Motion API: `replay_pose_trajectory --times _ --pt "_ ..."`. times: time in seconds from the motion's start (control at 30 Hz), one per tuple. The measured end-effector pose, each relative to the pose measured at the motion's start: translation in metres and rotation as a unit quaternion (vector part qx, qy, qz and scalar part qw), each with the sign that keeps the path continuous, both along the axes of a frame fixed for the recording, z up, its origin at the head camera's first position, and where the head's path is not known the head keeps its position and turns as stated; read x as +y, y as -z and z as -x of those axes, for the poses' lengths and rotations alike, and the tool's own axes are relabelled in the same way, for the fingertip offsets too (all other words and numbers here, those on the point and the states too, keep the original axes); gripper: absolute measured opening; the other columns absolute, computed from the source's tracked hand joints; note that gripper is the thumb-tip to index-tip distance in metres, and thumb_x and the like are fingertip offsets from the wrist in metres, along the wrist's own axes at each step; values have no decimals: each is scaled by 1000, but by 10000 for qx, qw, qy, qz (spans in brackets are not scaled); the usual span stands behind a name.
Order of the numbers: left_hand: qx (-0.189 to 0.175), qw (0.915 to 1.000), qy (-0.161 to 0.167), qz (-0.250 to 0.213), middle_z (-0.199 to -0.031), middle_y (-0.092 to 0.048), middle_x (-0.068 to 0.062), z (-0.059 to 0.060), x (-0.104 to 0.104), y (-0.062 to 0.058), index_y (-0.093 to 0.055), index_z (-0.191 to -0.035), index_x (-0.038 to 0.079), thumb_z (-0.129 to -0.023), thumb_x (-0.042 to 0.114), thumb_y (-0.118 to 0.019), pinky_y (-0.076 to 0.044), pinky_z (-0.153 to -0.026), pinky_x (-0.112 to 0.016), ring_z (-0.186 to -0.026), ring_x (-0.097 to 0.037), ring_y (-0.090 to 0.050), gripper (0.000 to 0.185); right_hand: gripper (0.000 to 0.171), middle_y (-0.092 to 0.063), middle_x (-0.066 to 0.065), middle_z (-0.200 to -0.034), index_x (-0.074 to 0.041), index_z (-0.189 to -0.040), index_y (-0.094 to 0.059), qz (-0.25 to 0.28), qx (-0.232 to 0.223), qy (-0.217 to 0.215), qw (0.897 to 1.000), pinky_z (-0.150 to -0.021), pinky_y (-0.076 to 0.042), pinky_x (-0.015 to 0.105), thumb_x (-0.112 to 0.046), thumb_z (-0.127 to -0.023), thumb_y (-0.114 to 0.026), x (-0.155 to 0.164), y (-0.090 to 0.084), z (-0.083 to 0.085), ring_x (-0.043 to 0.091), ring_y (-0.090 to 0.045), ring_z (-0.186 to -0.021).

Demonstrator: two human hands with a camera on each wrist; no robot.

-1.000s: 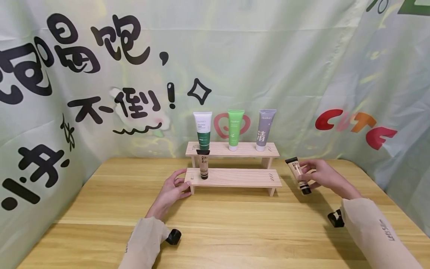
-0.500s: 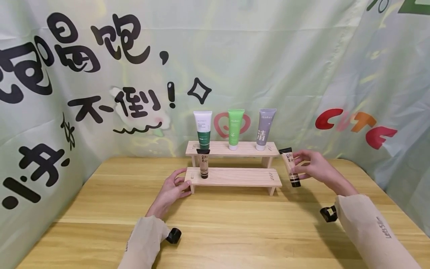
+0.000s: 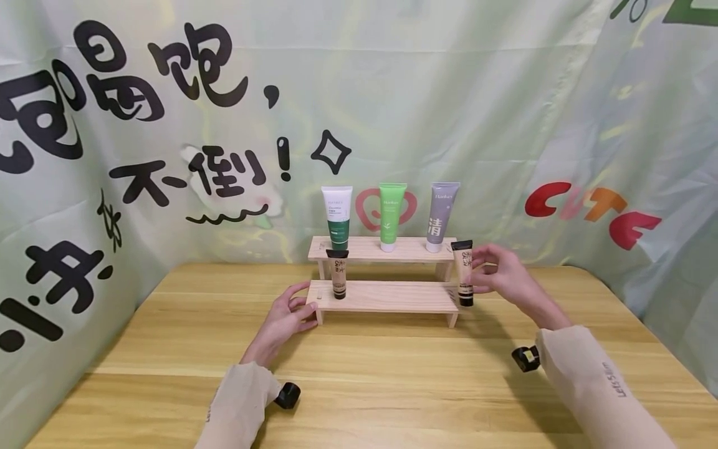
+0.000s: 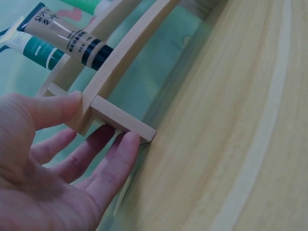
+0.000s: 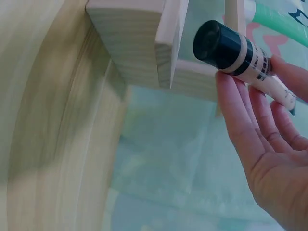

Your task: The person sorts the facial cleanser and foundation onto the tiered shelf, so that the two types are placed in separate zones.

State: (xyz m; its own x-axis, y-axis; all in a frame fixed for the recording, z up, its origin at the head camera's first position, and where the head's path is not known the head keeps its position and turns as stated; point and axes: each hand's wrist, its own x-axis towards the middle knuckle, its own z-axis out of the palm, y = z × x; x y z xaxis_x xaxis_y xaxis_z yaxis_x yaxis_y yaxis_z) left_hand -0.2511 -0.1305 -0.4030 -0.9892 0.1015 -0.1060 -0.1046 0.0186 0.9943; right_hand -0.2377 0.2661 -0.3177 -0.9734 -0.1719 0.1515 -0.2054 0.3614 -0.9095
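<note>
My right hand (image 3: 501, 274) pinches a beige tube (image 3: 462, 269) with a black cap. It holds the tube upright, cap down, at the right end of the lower step (image 3: 392, 297) of a two-step wooden stand. In the right wrist view the fingers (image 5: 240, 113) curl along the beige tube (image 5: 240, 55) just beside the stand's end (image 5: 139, 43). My left hand (image 3: 288, 315) rests at the stand's left end. There the thumb (image 4: 53, 108) lies on the step and the straight fingers (image 4: 113, 163) lie against the leg (image 4: 122, 125). A second beige tube (image 3: 339, 274) stands on the lower step.
The upper step (image 3: 364, 248) carries a white-and-green tube (image 3: 337, 215), a green tube (image 3: 391, 215) and a grey tube (image 3: 440, 215). The wooden table (image 3: 392, 380) is backed by a printed curtain (image 3: 168, 125). Black wrist cameras (image 3: 288, 395) sit on both sleeves.
My right hand has carried the beige tube up and to the left, from above the table to the lower step's right end, turning it upright. The left hand has stayed put.
</note>
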Motion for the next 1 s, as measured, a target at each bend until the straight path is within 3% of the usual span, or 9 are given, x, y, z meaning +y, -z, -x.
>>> replay_pose_trajectory --times 0.33,0.67,0.87,1.0 --pt "-30 10000 46 -21 -114 -53 -18 0 -1 0 -38 -136 17 -90 -1 -53 -52 -77 -40 -94 -27 -59 52 42 -53 18 -94 12 -108 -38 220 572 224 9979 -66 -55 31 15 -75 -63 -21 11 2 17 -58 -79" --pt "-30 10000 -30 19 -114 -53 -19 -1 -5 2 -38 -135 17 -90 0 -55 -52 -77 -40 -95 -28 -59 52 39 -58 19 -91 5 -97 -41 -183 1092 413 9930 -70 -48 21 9 -72 -71 -42 25 6 18 -58 -80" --pt "6 10000 -44 21 -114 -53 -19 -3 -8 3 -38 -136 17 -90 1 -54 -52 -77 -40 -93 -27 -59 51 38 -61 18 -88 5 -94 -43 -258 1401 516 9885 -77 -47 33 9 -70 -72 -53 30 6 27 -59 -81" --pt "-22 9999 -102 51 -113 -54 -19 -6 -12 6 -37 -136 16 -90 0 -55 -52 -77 -40 -92 -25 -59 52 36 -62 17 -88 3 -94 -44 -310 1372 565 9884 -79 -45 41 7 -71 -72 -58 35 4 28 -60 -82"
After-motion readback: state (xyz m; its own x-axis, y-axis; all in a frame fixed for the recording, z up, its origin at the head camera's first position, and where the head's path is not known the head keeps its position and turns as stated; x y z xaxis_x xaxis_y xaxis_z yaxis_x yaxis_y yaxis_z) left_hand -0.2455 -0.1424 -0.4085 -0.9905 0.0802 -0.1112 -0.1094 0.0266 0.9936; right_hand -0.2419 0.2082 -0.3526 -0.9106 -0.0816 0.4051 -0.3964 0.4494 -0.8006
